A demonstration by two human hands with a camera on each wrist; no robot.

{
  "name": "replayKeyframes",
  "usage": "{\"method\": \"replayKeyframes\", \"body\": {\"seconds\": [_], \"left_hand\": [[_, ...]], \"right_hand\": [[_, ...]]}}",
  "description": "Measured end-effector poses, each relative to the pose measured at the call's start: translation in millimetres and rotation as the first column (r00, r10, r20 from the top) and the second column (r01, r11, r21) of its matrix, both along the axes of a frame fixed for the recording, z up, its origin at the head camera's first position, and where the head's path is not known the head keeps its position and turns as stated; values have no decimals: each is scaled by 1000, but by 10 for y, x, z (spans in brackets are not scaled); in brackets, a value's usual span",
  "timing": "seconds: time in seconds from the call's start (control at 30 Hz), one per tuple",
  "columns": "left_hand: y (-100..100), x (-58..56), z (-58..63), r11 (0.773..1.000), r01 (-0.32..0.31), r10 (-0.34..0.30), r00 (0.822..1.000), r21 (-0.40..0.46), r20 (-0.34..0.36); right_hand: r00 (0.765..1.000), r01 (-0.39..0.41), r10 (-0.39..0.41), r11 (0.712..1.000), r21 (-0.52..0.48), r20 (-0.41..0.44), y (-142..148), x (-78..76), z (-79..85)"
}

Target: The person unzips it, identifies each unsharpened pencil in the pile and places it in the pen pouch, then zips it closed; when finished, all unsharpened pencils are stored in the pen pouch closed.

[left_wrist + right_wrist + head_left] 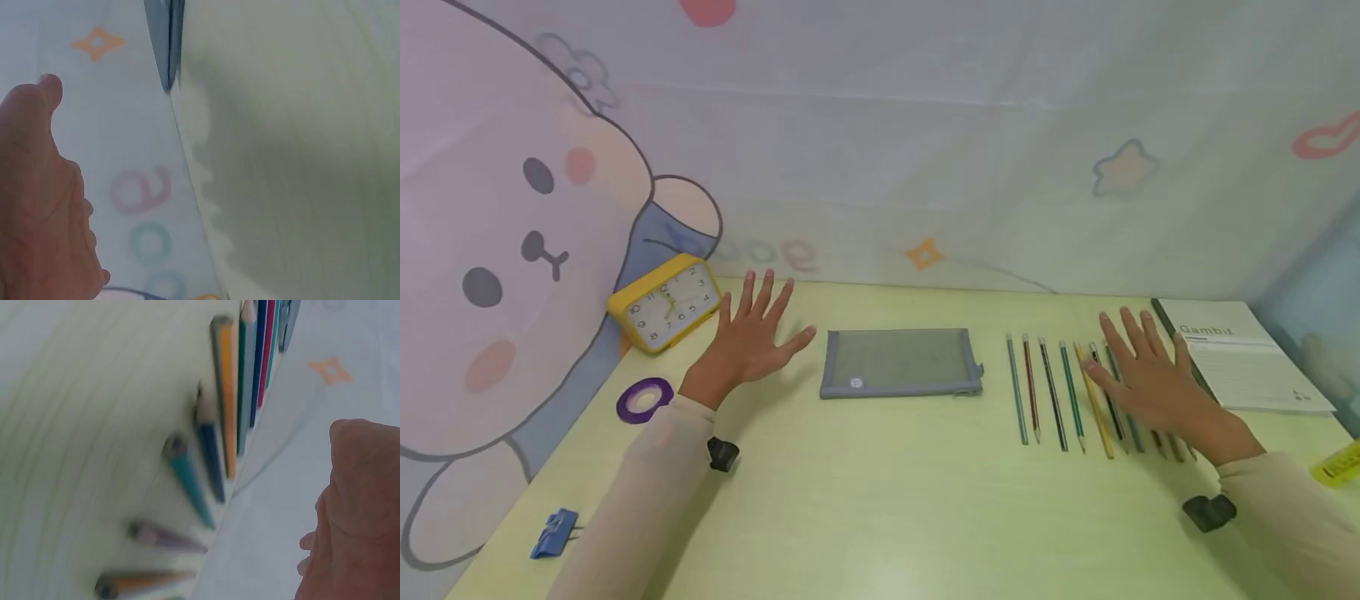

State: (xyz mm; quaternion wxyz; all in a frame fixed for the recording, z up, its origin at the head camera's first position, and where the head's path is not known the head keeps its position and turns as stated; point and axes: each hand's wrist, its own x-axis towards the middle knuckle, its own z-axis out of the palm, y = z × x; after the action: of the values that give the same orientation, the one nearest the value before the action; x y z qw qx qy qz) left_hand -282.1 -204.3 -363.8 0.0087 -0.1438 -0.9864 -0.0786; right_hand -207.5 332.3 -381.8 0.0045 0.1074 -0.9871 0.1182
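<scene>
Fingers spread, my left hand (748,337) hovers above the table between a yellow clock (672,304) and a grey mesh zip pouch (898,362). It holds nothing; in the left wrist view the hand (47,200) is seen from its side, above its shadow. My right hand (1157,387), also spread and holding nothing, is over the right part of a row of several pencils, hiding some of them. A yellow pencil (1095,404) and a dark green pencil (1072,398) lie just left of it. The right wrist view shows that hand (362,512) apart from the pencils.
A purple tape roll (627,407) and a blue binder clip (554,533) lie at the left. At the right are a white notebook (1262,358) and a yellow object (1339,465) cut off by the frame. A printed cloth (880,167) hangs behind the table (887,500).
</scene>
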Motion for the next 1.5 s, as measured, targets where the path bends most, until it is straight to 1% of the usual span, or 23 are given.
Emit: {"method": "replayKeyframes", "body": {"seconds": [0.2,0.3,0.43,0.57,0.67,0.77,0.83,0.87,0.93,1.0,1.07,1.1,1.17,1.2,1.27,1.33,1.5], "left_hand": [[179,117,-1,998,60,-60,998,-1,7],[280,183,3,993,118,-118,993,7,6],[469,274,77,975,216,-216,976,46,8],[668,312,116,952,297,-298,954,69,11],[834,313,104,921,376,-381,924,102,34],[1016,328,97,881,450,-462,884,143,65],[1144,346,95,862,482,-497,865,156,72],[1208,353,88,852,498,-513,856,164,62],[1337,358,63,827,537,-547,837,167,22],[1464,353,28,800,580,-581,813,152,-41],[1578,333,-14,774,622,-614,783,118,-104],[1629,322,-30,764,638,-626,769,94,-126],[1716,306,-60,756,653,-643,751,34,-149],[1755,298,-76,755,656,-647,747,9,-150],[1822,290,-100,755,656,-652,745,-24,-141],[1887,282,-131,756,653,-652,746,-39,-135],[2009,281,-191,770,637,-637,762,-39,-116]], "right_hand": [[995,-103,102,995,12,18,-406,5,-4],[990,-137,136,991,9,23,-567,17,-20],[984,-179,179,984,-17,8,-723,19,-30],[969,-245,244,968,-50,-29,-858,-17,-20],[954,-299,297,952,-60,-33,-932,-48,0],[933,-359,358,932,-48,-28,-984,-88,14],[920,-391,390,920,-37,-21,-1016,-116,21],[913,-409,408,912,-27,-22,-1033,-130,23],[904,-428,428,904,-19,-8,-1067,-154,31],[895,-447,447,894,-17,4,-1099,-181,39],[882,-470,470,882,-9,3,-1130,-208,47],[875,-484,484,875,-4,-1,-1143,-225,48],[859,-512,512,859,3,-10,-1169,-257,42],[852,-524,524,852,10,-15,-1181,-271,36],[840,-542,542,840,20,-27,-1198,-285,25],[833,-552,552,834,22,-38,-1208,-286,17],[807,-580,582,813,56,-94,-1229,-304,3]]}}
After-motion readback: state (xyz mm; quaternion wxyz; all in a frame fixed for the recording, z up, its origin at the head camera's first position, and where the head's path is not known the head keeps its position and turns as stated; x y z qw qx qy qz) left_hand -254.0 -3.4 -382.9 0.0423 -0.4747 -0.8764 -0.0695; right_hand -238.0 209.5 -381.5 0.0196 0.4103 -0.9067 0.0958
